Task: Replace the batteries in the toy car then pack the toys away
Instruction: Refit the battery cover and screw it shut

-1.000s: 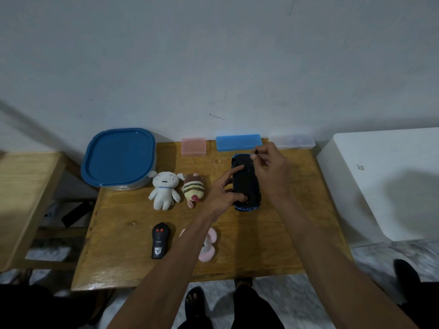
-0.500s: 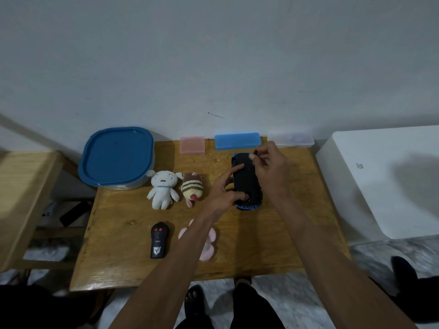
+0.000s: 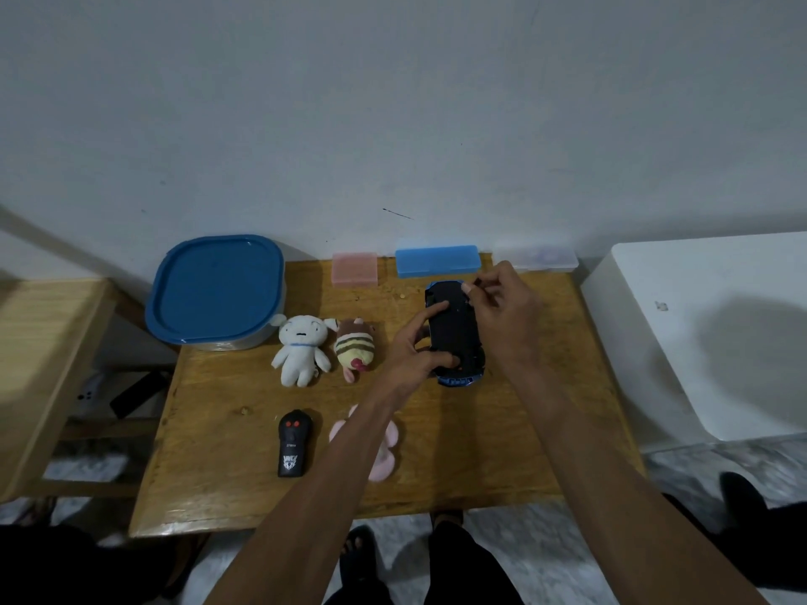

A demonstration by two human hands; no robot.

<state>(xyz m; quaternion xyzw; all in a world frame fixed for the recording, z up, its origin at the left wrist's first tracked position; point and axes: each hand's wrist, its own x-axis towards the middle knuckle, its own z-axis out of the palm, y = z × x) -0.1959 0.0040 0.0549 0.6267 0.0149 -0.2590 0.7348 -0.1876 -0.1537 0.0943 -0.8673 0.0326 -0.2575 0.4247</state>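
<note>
The blue toy car lies upside down on the wooden table, its black underside up. My left hand grips its left side, thumb near the rear and index finger laid on the underside. My right hand holds the car's right side, fingertips pinched at its far end; whether they pinch a small tool or part is too small to tell. A black remote lies near the front left. A white plush and a striped plush lie left of the car. A pink plush is partly hidden under my left forearm.
A tub with a blue lid stands at the back left. Along the wall sit a pink box, a blue box and a clear box. A white surface adjoins on the right, a wooden bench on the left.
My left index finger has stretched further up across the car's underside. The car and my right hand have hardly moved.
</note>
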